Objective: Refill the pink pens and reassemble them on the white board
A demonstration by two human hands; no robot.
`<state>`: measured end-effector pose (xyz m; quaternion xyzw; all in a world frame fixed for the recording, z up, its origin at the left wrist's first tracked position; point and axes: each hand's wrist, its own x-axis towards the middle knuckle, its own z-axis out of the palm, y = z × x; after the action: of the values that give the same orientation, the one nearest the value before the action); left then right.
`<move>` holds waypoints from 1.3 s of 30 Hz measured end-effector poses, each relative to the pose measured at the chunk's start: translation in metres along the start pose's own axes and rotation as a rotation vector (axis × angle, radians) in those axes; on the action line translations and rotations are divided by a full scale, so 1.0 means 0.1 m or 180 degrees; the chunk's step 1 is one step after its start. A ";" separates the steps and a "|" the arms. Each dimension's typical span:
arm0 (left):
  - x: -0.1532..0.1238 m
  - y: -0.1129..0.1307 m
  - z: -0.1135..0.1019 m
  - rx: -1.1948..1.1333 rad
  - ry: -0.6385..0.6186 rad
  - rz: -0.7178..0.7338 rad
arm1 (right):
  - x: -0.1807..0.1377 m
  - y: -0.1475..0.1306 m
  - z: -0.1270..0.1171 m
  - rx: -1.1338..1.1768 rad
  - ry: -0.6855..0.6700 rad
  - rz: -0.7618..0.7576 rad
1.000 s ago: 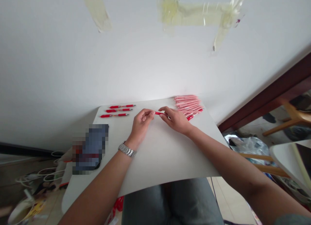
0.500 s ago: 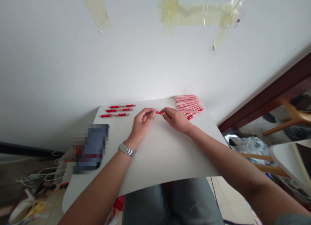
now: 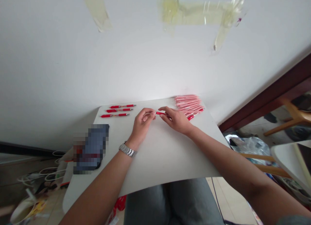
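Observation:
A red pen (image 3: 160, 113) lies nearly level above the table, between my two hands. My left hand (image 3: 143, 119) pinches its left end between thumb and fingertips; those fingertips cover the tip. At the other end is my right hand (image 3: 176, 119), its thumb and index finger parted with the pen's red part showing between them. The pen's far end is hidden in that hand. Just past my right hand lies a pile of pink-looking pens (image 3: 188, 102), with a red pen (image 3: 191, 117) at its near side.
Three red pens (image 3: 118, 115) lie in a row on the left of the white table (image 3: 155, 160). A blurred-out dark object (image 3: 93, 147) rests at its left edge. The wall (image 3: 145, 63) rises directly behind. A wooden chair (image 3: 286, 118) stands at the right.
The thumb and index finger of my right hand have opened from their pinch, so more of the red pen shows. My left hand keeps its pinch in nearly the same place.

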<state>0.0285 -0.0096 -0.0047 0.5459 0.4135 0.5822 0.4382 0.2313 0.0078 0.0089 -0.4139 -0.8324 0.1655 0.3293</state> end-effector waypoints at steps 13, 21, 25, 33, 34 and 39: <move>-0.03 0.03 0.00 0.0244 0.0015 -0.0034 | 0.00 0.03 0.03 -0.0338 -0.0042 -0.0095; -0.01 -0.04 -0.03 0.0300 0.0030 -0.0009 | 0.01 0.00 0.03 -0.0226 0.0065 -0.0124; 0.00 -0.06 -0.04 0.0336 0.0066 -0.0006 | 0.03 0.02 0.04 -0.0317 0.0062 -0.0274; 0.05 -0.11 -0.06 0.0142 0.0337 -0.0028 | 0.02 0.09 0.04 -0.0369 0.0052 -0.0141; 0.07 -0.12 -0.08 0.0070 0.0422 -0.0037 | 0.01 0.10 0.03 -0.0352 0.0082 -0.0125; 0.10 -0.11 -0.16 0.0274 0.0532 0.0098 | 0.02 0.14 0.01 -0.0212 0.0242 -0.0139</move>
<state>0.0129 0.0031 -0.0138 0.5200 0.4649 0.6141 0.3693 0.2382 0.0181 0.0013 -0.4123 -0.8332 0.1146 0.3503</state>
